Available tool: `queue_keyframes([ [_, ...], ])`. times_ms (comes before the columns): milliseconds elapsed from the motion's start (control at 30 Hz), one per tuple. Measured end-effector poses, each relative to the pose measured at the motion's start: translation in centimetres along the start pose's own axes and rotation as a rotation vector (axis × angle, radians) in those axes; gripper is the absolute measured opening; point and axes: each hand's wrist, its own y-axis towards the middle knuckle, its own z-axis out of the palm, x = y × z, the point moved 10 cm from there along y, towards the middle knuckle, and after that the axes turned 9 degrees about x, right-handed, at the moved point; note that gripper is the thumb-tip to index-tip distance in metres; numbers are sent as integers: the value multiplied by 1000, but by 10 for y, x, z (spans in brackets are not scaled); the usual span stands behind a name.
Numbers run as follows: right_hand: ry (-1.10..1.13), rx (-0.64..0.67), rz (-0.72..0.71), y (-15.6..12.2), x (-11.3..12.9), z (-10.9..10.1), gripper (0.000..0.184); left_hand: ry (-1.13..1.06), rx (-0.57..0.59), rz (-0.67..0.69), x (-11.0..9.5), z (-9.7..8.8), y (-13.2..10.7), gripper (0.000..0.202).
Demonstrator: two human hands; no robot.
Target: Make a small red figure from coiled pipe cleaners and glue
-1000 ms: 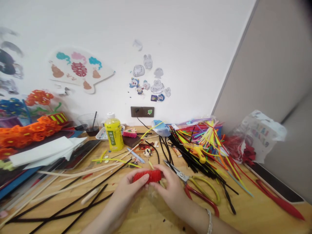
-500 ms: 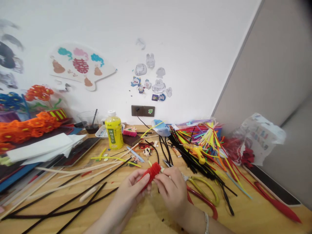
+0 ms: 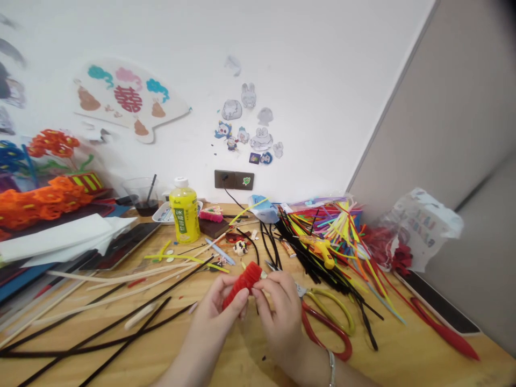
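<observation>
Both hands are closed around the red coiled roll (image 3: 243, 282), tilted, just above the wooden table (image 3: 403, 355): left hand (image 3: 220, 306) at its near end, right hand (image 3: 278, 303) beside. Scissors (image 3: 322, 317) lie right; black sticks (image 3: 121, 328) left.

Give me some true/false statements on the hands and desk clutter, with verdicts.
1. The left hand and right hand both grip the red coiled piece. True.
2. The yellow bottle stands upright with its cap on. True.
3. The scissors lie left of the left hand. False: the scissors lie just right of the right hand.
4. The red coiled piece lies flat on the table. False: it is held tilted in the fingers, above the wooden table.
5. The right wrist is bare. False: it wears a bracelet.
</observation>
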Motion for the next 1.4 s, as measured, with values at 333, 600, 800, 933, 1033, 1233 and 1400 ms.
queue_keyframes([
  [333, 85, 27, 16, -1, -1, 4, 15, 88, -96, -10, 0, -8, -2, 40],
  [600, 59, 47, -18, 0, 3, 3, 13, 245, -12, 103, -13, -3, 2, 24],
  [800, -3, 49, -18, 4, 7, 0, 13, 441, -20, 187, -25, -1, -5, 18],
  [933, 68, 49, 41, 5, 1, -3, 12, 502, -29, 201, -26, -1, -7, 18],
  [1033, 209, 55, 111, 6, -11, -2, 8, 486, -38, 196, -27, -1, -8, 19],
  [1233, 717, 190, 455, 1, -49, 28, 28, 497, -6, 201, -30, 1, -8, 19],
  [1400, 935, 249, 586, -4, -52, 43, 28, 598, -17, 247, -34, 1, -8, 18],
])
